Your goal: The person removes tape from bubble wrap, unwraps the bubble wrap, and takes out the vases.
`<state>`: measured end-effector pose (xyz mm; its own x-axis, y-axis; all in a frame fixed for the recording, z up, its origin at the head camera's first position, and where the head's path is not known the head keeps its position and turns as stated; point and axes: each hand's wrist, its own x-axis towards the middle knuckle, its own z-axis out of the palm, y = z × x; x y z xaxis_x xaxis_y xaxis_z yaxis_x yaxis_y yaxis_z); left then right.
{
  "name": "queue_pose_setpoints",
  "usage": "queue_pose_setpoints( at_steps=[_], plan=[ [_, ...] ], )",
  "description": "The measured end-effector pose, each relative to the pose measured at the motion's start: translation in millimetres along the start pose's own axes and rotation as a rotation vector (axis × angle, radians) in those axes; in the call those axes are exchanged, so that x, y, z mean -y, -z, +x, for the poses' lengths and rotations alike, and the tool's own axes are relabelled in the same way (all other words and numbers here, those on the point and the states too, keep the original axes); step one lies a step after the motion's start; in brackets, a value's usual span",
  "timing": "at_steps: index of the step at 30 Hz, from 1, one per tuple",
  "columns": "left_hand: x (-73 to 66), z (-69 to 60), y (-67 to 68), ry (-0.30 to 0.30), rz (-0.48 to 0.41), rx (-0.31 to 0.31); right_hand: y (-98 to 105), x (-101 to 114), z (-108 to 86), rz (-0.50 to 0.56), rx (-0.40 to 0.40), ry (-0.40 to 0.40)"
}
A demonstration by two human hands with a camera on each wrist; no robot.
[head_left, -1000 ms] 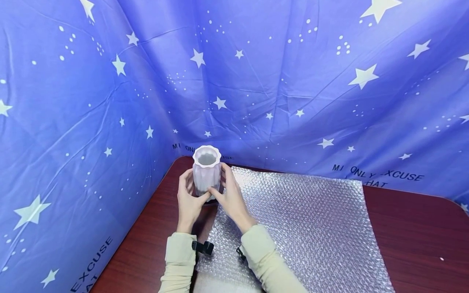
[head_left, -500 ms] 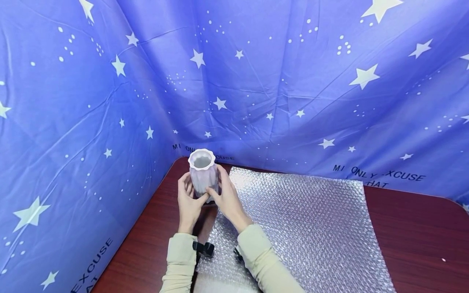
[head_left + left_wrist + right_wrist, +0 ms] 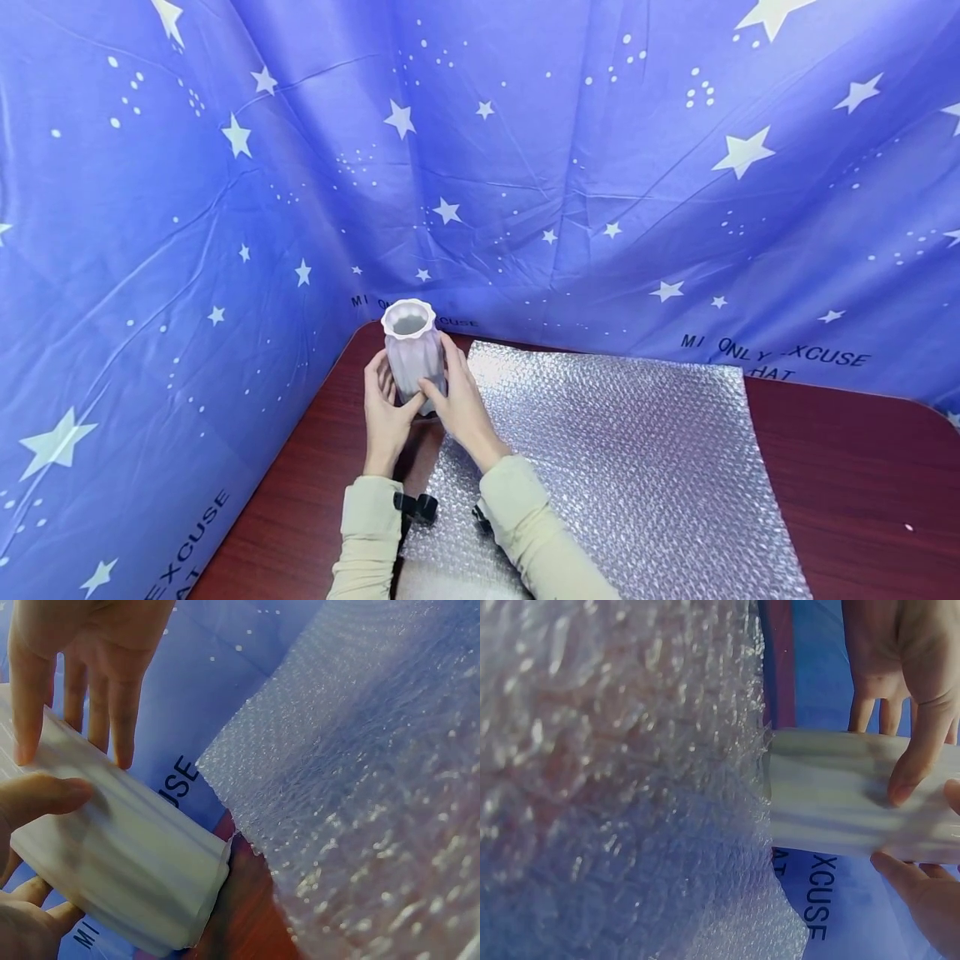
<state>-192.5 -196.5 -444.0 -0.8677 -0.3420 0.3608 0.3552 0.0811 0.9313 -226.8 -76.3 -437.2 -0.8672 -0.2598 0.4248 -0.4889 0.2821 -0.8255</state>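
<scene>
A pale lilac-white vase [image 3: 412,362] with fluted sides and a scalloped rim stands nearly upright, leaning slightly left, at the table's far left corner. My left hand [image 3: 387,421] grips its left side, and my right hand [image 3: 467,410] holds it from the right. Both thumbs press the front of the vase, close together. In the left wrist view, fingers lie on either side of the vase [image 3: 142,847]. From the right wrist view, the vase [image 3: 825,791] lies partly behind the bubble wrap's edge. Its underside is hidden in the head view.
A large sheet of bubble wrap [image 3: 622,458] lies flat to the right of the vase, under my right forearm. The dark red wooden table [image 3: 847,475] shows beyond it. Blue star-printed curtains [image 3: 525,183] hang close behind and left.
The vase has shifted slightly left and now leans a little to the left. My right hand has moved left with it, while my left hand has stayed almost in place.
</scene>
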Motion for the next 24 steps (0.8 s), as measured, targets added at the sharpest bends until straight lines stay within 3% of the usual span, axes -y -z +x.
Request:
queue_pose_setpoints(
  at_steps=[24],
  plan=[
    [5.2,4.3,2.1,-0.016,-0.007,0.014,-3.9,0.5,4.0,-0.045,0.011,-0.083]
  ],
)
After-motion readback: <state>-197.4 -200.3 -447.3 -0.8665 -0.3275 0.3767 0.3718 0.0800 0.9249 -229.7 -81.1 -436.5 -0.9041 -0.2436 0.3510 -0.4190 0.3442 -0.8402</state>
